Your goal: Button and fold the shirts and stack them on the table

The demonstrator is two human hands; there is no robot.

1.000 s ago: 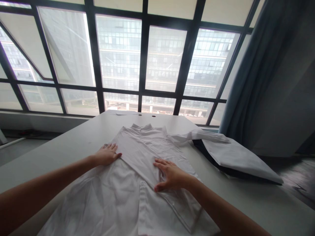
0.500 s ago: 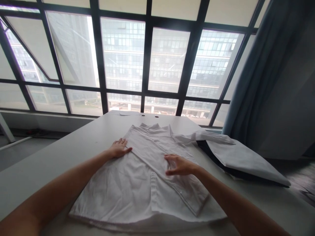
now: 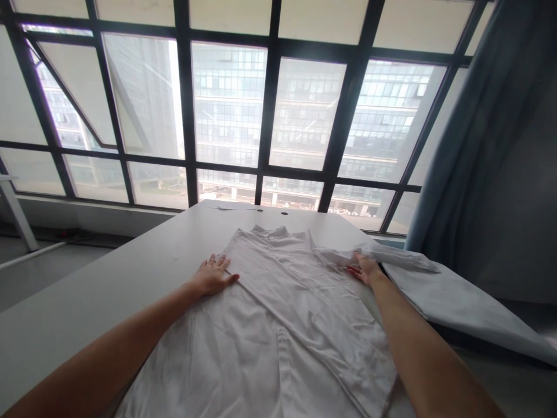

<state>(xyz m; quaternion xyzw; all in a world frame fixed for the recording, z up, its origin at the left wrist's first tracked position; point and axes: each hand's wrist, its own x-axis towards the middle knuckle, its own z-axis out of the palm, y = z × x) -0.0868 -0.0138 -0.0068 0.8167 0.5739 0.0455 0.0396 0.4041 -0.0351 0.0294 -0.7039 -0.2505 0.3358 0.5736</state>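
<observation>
A white button-up shirt (image 3: 261,302) lies spread on the table, its collar (image 3: 270,231) pointing toward the window. One long sleeve crosses the shirt's front diagonally. The other sleeve (image 3: 400,255) stretches out to the right. Flat on the shirt's left edge rests my left hand (image 3: 211,276), open with the thumb spread over the fabric. My right hand (image 3: 365,269) is at the outstretched sleeve near the shoulder, its fingers apart and touching the cloth. Part of the fabric by those fingers is hard to make out.
The white table (image 3: 174,244) runs up to the large framed windows. On its right lies a folded white item with a dark underside (image 3: 470,307). A blue-grey curtain (image 3: 461,162) hangs at the right. Two round dark holes are near the table's far edge.
My right hand has moved from the middle of the shirt outward and forward to the right sleeve. My left hand stays on the left edge. The view has shifted slightly.
</observation>
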